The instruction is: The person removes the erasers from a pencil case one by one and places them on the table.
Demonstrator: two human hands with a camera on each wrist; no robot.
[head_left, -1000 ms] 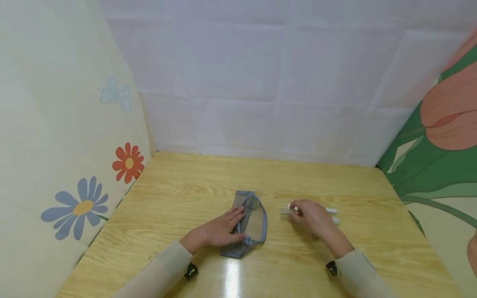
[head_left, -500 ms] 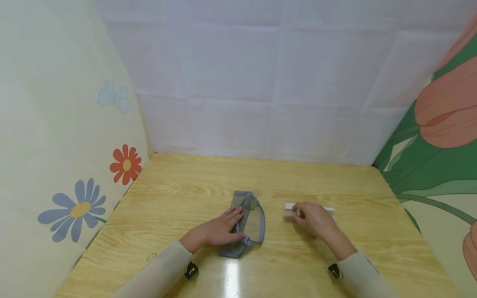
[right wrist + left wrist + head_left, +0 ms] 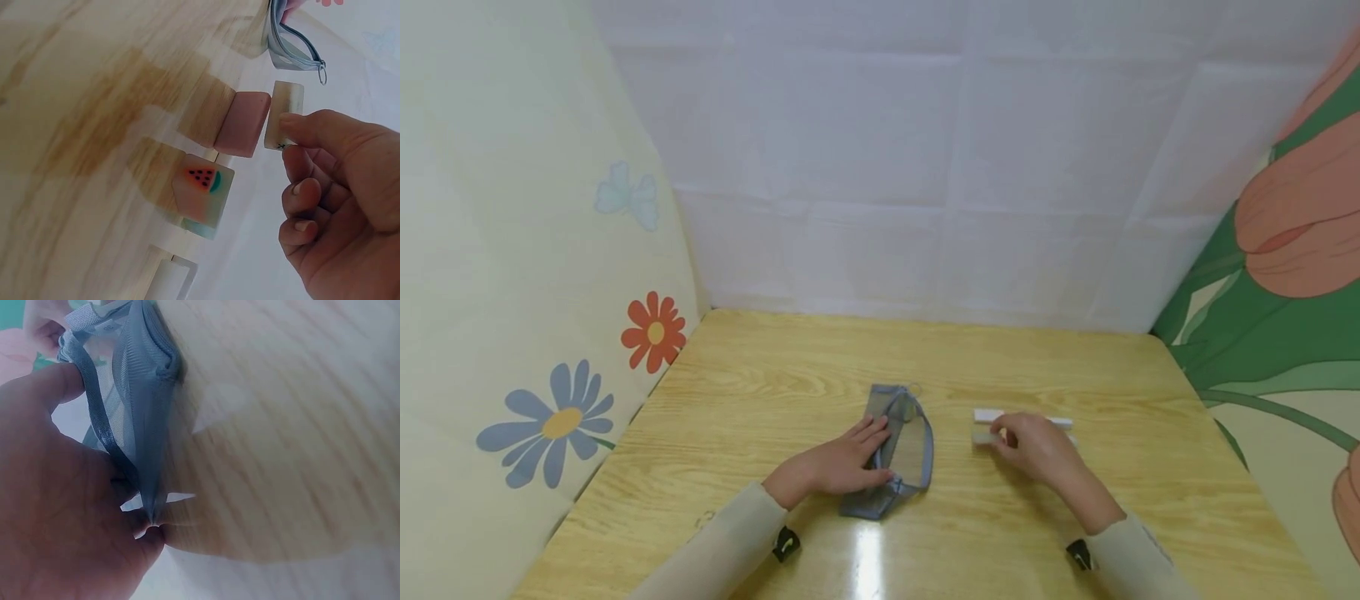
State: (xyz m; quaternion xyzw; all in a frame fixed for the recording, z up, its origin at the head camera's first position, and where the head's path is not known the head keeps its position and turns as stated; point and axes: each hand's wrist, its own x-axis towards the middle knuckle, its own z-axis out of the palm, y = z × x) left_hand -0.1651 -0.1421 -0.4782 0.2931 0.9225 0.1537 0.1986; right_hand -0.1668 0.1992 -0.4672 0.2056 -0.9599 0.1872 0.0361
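My left hand rests with straight, spread fingers on a grey-blue mesh zip pouch. In the left wrist view, the thumb touches the zip edge of the pouch, whose mouth gapes. To the right, my right hand pinches a pale, block-shaped eraser between thumb and index finger. In the right wrist view, this eraser shows a small dark mark at its lower end, and the other fingers curl beneath it. Close by are a pink eraser and one with a watermelon picture.
A white bar lies just beyond the right hand. A white block sits lower in the right wrist view. The wood-grain table ends at a white sheet, with flower-printed cloths on both sides.
My right hand has moved slightly towards me with the pale eraser, and more of the white bar behind it shows. The left hand stays on the pouch. The head view has shifted slightly.
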